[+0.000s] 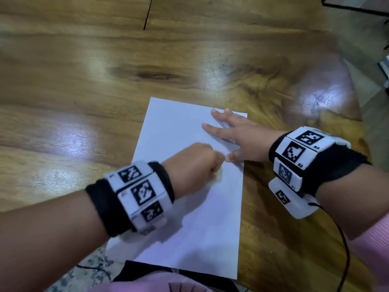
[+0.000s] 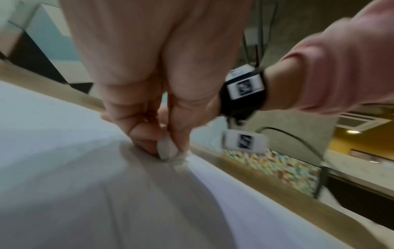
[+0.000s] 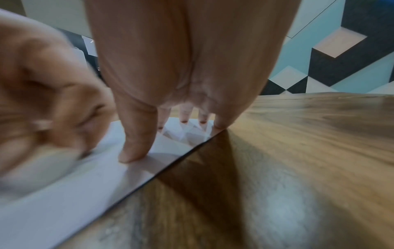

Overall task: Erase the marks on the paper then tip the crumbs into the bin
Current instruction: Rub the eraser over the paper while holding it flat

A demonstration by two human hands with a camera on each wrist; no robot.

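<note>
Two hands on the paper (image 1: 189, 207); left hand (image 1: 192, 163) pinches an eraser (image 2: 167, 149) against the sheet. Right hand (image 1: 242, 138) lies flat, fingers spread, pressing its right edge on the table (image 1: 84, 91).

The counter (image 1: 88, 85) is varnished wood, brown with dark grain streaks and a knot, glossy enough to throw back bright patches of light. On it lies a sheet of paper (image 1: 189, 228), white, matt and smooth, with a crisp thin edge. Pressed to the paper in the grip of the left hand (image 1: 193, 163) is an eraser (image 2: 167, 149), pale, dull and rubbery-looking, though blurred. Both wrists, above the paper, wear black cloth bands (image 1: 103, 207) with a soft fuzzy nap, carrying white hard plastic tiles (image 1: 294, 152) printed with black patterns. A pink ribbed knit sleeve (image 1: 370, 247) covers the right forearm.
</note>
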